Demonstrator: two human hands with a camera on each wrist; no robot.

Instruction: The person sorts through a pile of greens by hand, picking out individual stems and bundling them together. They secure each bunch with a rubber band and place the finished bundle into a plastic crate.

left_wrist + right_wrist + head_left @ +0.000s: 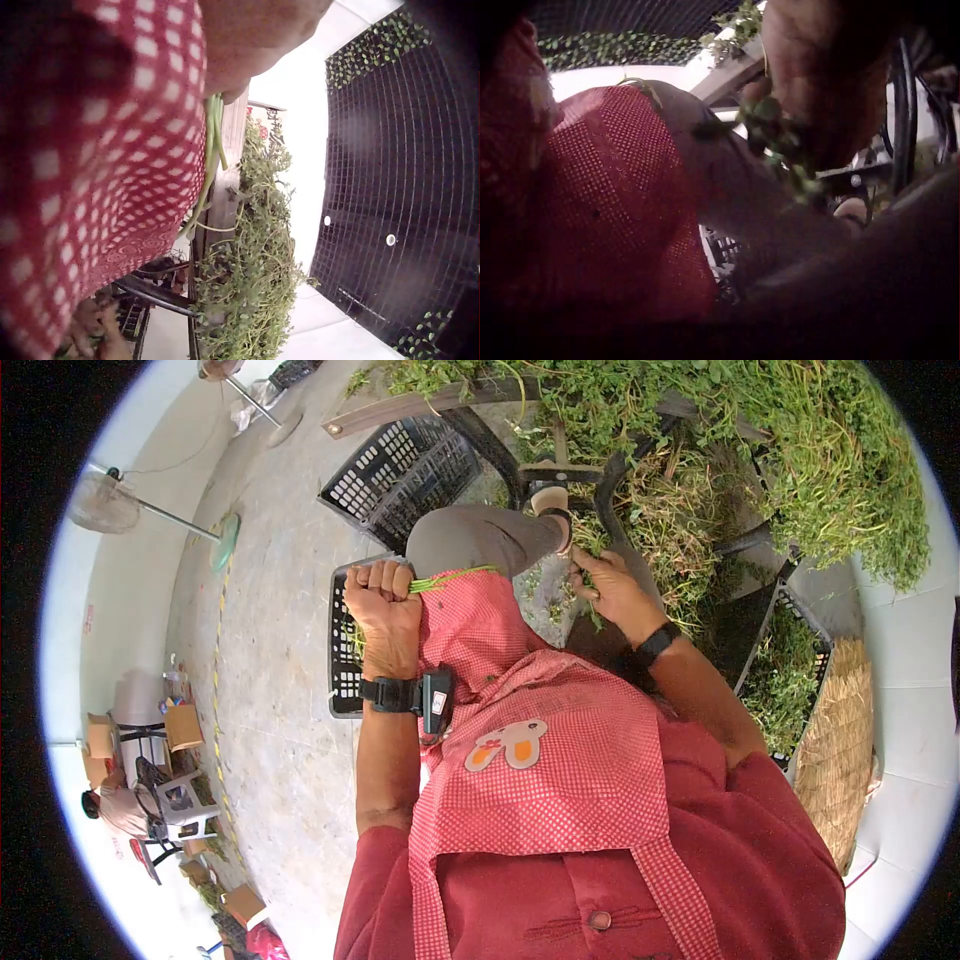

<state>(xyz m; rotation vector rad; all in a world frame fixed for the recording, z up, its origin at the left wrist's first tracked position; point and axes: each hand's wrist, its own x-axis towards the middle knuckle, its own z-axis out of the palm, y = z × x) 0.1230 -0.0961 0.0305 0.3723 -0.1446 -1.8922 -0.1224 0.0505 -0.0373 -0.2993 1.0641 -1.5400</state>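
Observation:
My left hand grips a small bunch of green stems in a fist beside the knee. The stem ends poke out over the red checked apron; the rest is hidden in the palm. In the left wrist view the stems come out below the hand. Beyond the other knee, my right hand pinches leafy green sprigs between thumb and fingers. The right wrist view has these leaves dangling dark and blurred under the fingers.
A heap of leafy greens covers the table ahead and to the right. Below it lies a pile of stalks. Black crates stand at the left and front, and a greens-filled crate at the right. Stand fans are at far left.

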